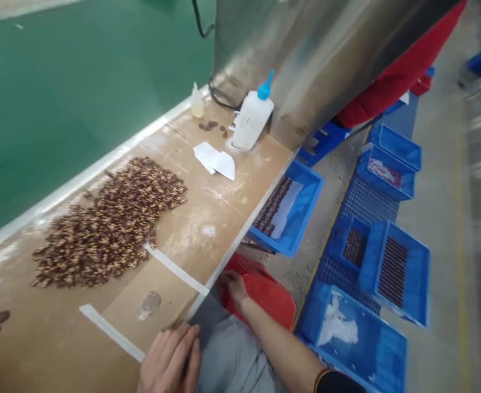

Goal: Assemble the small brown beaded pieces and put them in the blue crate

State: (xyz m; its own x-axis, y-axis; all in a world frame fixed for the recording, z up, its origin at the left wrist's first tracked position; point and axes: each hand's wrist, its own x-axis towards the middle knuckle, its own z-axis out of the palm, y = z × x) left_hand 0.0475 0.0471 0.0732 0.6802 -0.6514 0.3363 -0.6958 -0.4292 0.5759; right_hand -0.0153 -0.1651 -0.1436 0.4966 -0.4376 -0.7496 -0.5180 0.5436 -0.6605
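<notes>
Left hand is laid on the near edge of the table, fingers closed together, nothing held; right hand is curled narrow at that edge above a red plastic bag, whether anything is held being impossible to tell; a heap of brown-and-tan pieces is left untouched to the far left, beyond a strip of white tape; no piece is judged in hand, so a reach across the table seems called for; darker rows are lined up in a blue plastic tray to the right.
</notes>
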